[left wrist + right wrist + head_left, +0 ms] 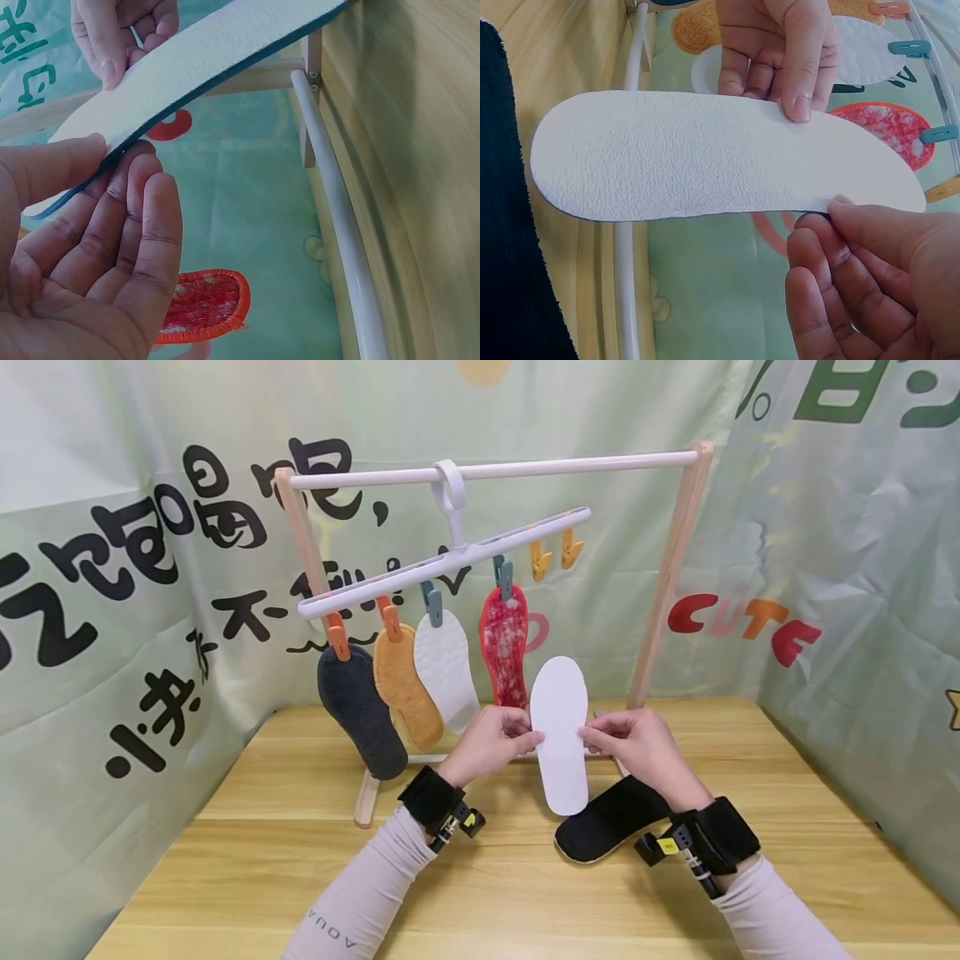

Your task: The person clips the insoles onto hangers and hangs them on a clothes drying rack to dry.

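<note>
A white insole stands upright above the table, held by both hands at its waist. My left hand pinches its left edge; my right hand pinches its right edge. Behind it a white clip hanger hangs from the rack's rail. Clipped to it are a dark grey insole, a mustard insole, a white insole and a red patterned insole. Two yellow clips hang free.
A black insole lies on the wooden table under my right wrist. The rack's wooden posts and base bar stand at the table's back. Printed green cloth walls close in three sides.
</note>
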Tool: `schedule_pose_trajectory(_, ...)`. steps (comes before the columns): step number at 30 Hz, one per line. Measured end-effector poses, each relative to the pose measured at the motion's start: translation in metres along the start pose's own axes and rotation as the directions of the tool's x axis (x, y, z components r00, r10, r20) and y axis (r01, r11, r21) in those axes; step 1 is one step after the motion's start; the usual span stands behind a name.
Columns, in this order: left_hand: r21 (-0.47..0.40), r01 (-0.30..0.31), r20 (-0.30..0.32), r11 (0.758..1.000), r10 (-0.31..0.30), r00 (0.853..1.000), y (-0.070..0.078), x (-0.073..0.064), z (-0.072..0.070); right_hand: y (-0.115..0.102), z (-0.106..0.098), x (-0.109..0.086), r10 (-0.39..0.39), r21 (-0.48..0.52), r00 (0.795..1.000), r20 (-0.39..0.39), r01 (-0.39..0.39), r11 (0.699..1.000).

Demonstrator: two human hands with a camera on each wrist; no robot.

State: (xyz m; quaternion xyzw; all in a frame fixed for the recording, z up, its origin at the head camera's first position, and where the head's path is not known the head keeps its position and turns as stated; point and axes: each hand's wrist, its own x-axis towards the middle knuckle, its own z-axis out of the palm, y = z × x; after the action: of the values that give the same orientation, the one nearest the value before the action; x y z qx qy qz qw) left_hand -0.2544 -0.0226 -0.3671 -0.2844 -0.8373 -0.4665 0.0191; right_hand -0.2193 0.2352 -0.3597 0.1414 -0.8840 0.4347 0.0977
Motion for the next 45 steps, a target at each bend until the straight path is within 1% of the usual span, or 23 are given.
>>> schedule_pose_trajectory(3,0.009,-0.002,-0.007,1.0,0.002,1.0,0.001,0.001,-0.001,0.0,0.002,0.0,0.01,0.016,1.0,-0.003,-0.01,1.0)
schedule_pose_trajectory(7,0.033,-0.006,-0.031,0.999,0.007,0.999,0.0,0.001,-0.002,0.0,0.005,0.0,0.012,0.043,1.0,0.004,-0.012,0.999)
schedule_pose_trajectory(14,0.058,-0.012,-0.111,0.998,0.019,0.994,-0.006,-0.001,-0.002,0.005,0.009,0.005,0.008,0.083,1.0,0.011,-0.009,0.996)
schedule_pose_trajectory(17,0.06,-0.018,-0.137,0.998,0.026,0.99,-0.01,-0.002,-0.003,0.007,0.009,0.007,-0.001,0.086,1.0,0.016,0.0,0.996)
schedule_pose_trajectory(21,0.067,-0.032,-0.159,0.997,0.043,0.986,-0.013,-0.002,-0.004,0.003,0.004,0.011,-0.038,0.072,0.999,0.011,0.037,0.997)
schedule_pose_trajectory(24,0.077,-0.035,-0.172,0.996,0.048,0.984,-0.012,-0.001,-0.006,-0.005,-0.003,0.015,-0.057,0.057,0.998,0.004,0.057,0.997)
schedule_pose_trajectory(29,0.092,-0.034,-0.18,0.995,0.05,0.982,-0.009,0.002,-0.008,-0.02,-0.015,0.022,-0.059,0.017,0.998,-0.004,0.059,0.998)
schedule_pose_trajectory(35,0.111,-0.021,-0.201,0.994,0.043,0.979,-0.006,0.005,-0.012,-0.04,-0.024,0.039,-0.085,-0.057,0.996,-0.034,0.083,0.995)
schedule_pose_trajectory(39,0.119,-0.027,-0.213,0.993,0.052,0.976,-0.004,0.007,-0.015,-0.055,-0.03,0.052,-0.083,-0.041,0.996,-0.038,0.081,0.996)
schedule_pose_trajectory(45,0.085,-0.039,-0.227,0.996,0.057,0.972,-0.001,0.012,-0.017,-0.078,-0.039,0.071,-0.071,0.026,0.997,-0.033,0.072,0.997)
